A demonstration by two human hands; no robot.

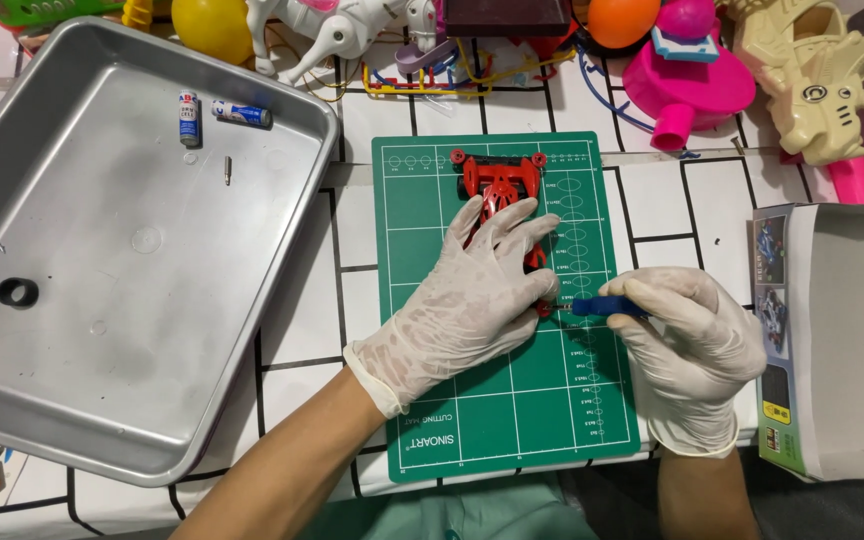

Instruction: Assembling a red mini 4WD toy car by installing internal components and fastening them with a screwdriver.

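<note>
In the middle of the frame, the left hand (472, 300) is lying flat over a red toy car (500, 190), which is resting on a green cutting mat (422, 200). The fingers are spreading over the rear part of the car and pressing it down, it seems so that the car is not sliding on the mat; this grip is more a flat hold than a closed fist. The front of the car, with its small red rollers, is showing above the fingertips.

Just to the right, the right hand (697, 350) is closing its grip around a blue-handled screwdriver (604, 306). The tool is lying almost level and pointing left, with its tip meeting the lower end of the car beside the left fingers. Both hands are wearing thin white gloves.

The mat is sitting on a white counter (652, 200) with black lines. At the left of the frame a large metal tray (52, 420) is holding two small batteries (217, 112), a little screw (228, 169) and a black ring (17, 292), probably so that small parts are not rolling away. At the right edge an open cardboard box (832, 340) is standing. Along the top, other plastic toys are crowding together: a white horse (347, 30), a pink toy (687, 85) and a beige dinosaur-like figure (822, 85).
</note>
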